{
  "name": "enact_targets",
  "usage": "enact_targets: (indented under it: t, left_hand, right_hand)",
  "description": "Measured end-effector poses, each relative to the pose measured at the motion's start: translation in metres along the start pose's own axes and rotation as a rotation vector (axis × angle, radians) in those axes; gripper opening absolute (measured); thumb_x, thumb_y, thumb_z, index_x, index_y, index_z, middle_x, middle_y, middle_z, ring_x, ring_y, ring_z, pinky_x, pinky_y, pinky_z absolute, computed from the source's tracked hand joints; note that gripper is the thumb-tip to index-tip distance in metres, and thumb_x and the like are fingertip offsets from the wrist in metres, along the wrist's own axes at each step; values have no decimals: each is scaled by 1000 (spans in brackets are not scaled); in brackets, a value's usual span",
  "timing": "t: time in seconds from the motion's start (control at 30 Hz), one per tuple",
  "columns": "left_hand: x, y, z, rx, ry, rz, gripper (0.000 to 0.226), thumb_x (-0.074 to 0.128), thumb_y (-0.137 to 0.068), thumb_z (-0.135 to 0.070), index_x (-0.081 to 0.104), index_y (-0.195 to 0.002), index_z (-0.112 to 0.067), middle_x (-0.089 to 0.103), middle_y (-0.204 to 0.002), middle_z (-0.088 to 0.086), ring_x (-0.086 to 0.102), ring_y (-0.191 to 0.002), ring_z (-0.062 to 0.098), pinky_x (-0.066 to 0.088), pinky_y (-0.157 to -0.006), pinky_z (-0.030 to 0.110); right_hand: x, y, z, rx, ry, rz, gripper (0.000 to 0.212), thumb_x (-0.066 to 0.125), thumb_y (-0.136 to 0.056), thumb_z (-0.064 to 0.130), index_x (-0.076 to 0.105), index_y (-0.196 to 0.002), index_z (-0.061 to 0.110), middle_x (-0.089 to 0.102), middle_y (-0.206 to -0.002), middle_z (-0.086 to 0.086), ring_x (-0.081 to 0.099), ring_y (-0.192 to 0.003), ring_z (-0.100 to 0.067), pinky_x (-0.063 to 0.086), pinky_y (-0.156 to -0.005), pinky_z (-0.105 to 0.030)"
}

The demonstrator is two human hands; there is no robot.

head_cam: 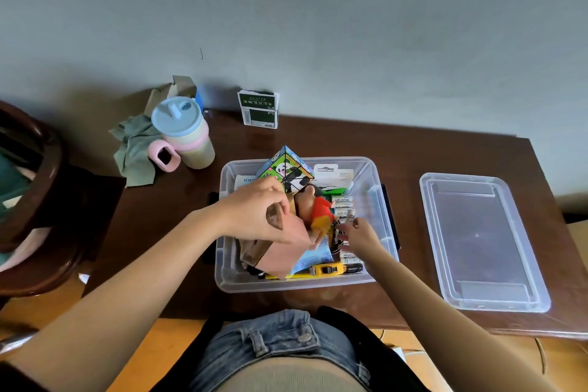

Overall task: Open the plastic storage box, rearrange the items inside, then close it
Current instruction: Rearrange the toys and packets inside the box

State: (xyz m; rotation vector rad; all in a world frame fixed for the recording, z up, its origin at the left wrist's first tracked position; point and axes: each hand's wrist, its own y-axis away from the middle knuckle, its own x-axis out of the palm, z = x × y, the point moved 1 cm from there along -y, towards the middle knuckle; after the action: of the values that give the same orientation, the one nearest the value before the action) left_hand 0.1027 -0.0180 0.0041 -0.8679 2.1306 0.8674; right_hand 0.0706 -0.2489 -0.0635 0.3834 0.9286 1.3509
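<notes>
Inside open box [378, 188], left hand [254, 216] grips pink carton [280, 256], right hand [361, 237] fingers unclear

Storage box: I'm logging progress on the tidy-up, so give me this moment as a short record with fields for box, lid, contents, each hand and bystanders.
box: clear plastic storage box on the dark wooden table, open
lid: clear lid lies flat on the table, right of the box, apart from it
contents: panda cube, red-shirted figurine, batteries, yellow utility knife
left hand: left hand grips a pink-brown carton over the box
right hand: right hand reaches in among the batteries; grip unclear
bystanders: blue-lidded cup, green cloth, green packet
</notes>
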Motion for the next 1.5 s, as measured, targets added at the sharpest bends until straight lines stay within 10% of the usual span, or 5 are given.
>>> enact_targets:
  t: [0.2,0.4,0.57,1.07,1.5]
  left_hand:
    - [6,-32,-56,346,-52,-304,16,60,-91,-28,67,-86,-15,60,-94,-3,52,-82,11,44,-82,31]
    - [46,-92,-86,211,-736,261,25,64,-85,-17,65,-109,-11,60,-115,3,54,-110,23,39,-100,37]
    - [62,-115,-108,94,-988,501,21,50,-96,-19,62,-112,-19,61,-120,0,53,-115,23,40,-87,34]
    - [56,-81,-81,234,-887,374,25,45,-92,-12,66,-106,-15,61,-114,3,48,-109,23,34,-85,37]
    - [56,-61,-83,231,-866,278,26,44,-93,-12,65,-107,-16,61,-113,0,43,-116,26,30,-98,41]
  right_hand:
    - [5,8,6,3,-123,147,13,37,-102,13,45,-107,4,57,-105,-13,57,-95,-21,47,-95,-46]
    - [-12,5,2,-23,172,-22,26,36,-99,13,52,-109,-6,60,-110,-22,58,-104,-38,48,-91,-53]
    - [-17,11,-8,-128,518,-62,7,44,-90,3,47,-84,5,51,-72,-1,49,-63,-18,36,-50,-29]
    - [-1,1,14,-418,1454,-55,26,49,-88,-5,63,-103,10,67,-104,-3,65,-96,-20,42,-64,-24]
    - [-1,-19,18,-594,1487,-169,28,43,-93,-4,56,-116,3,60,-115,-12,53,-110,-25,48,-75,-30]
